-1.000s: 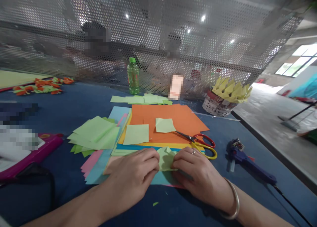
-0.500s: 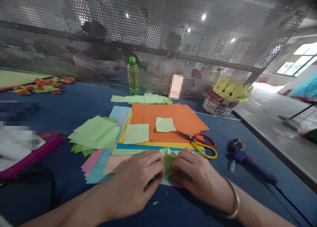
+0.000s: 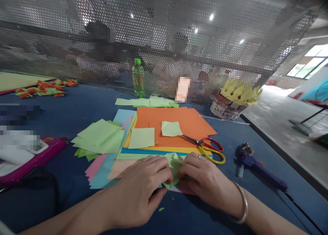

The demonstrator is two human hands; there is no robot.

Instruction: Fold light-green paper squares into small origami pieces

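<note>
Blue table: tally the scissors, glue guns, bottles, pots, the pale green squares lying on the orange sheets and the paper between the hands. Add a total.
Scissors: 1
Blue glue gun: 1
Green bottle: 1
Pot: 1
Pale green squares on orange sheets: 2
Folded green paper between the hands: 1
Total: 7

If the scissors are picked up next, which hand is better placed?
Right, most likely: the right hand is close to the handle end of the scissors; the left hand is farther off, across the folded green paper.
</note>
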